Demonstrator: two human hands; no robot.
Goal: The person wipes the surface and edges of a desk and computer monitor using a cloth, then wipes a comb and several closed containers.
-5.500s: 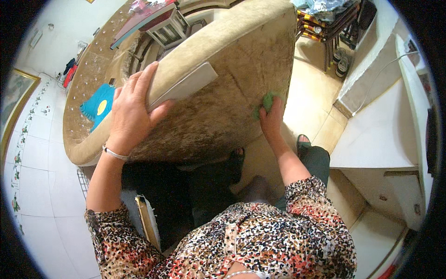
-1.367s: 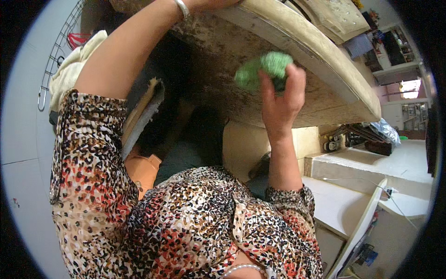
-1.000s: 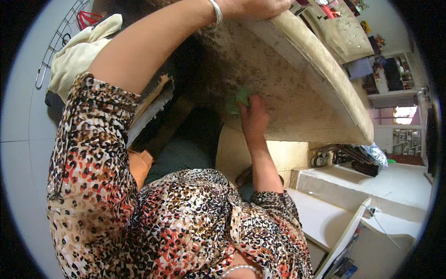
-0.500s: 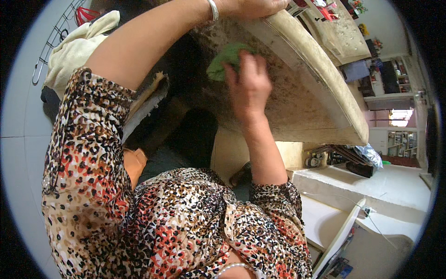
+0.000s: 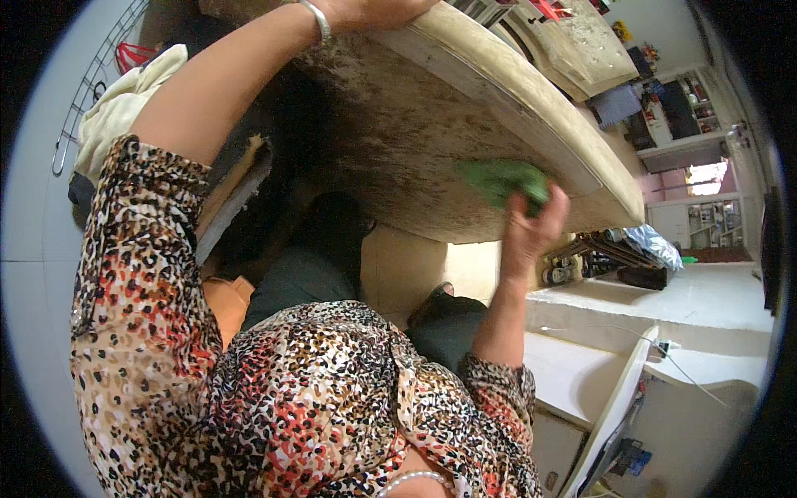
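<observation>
A large cream padded panel (image 5: 531,91) is tilted up before me, its wide brown-stained face turned toward me. My left hand (image 5: 382,12) grips its upper edge, partly cut off by the top of the picture. In my right hand (image 5: 535,228) is a green cloth (image 5: 510,181), pressed to the stained face near the panel's lower right corner. The fingers are bent round the cloth, which is slightly blurred by motion.
Below the panel lies a dark hollow with a torn, ragged edge (image 5: 241,191). An orange object (image 5: 228,303) is beside my leg. At the left, a pale cloth (image 5: 124,104) lies near a wire rack (image 5: 93,79). A white ledge (image 5: 706,290) runs along the right.
My right hand has moved right and down across the stained face with the green cloth. My left hand stays on the upper edge; the whole view has shifted slightly.
</observation>
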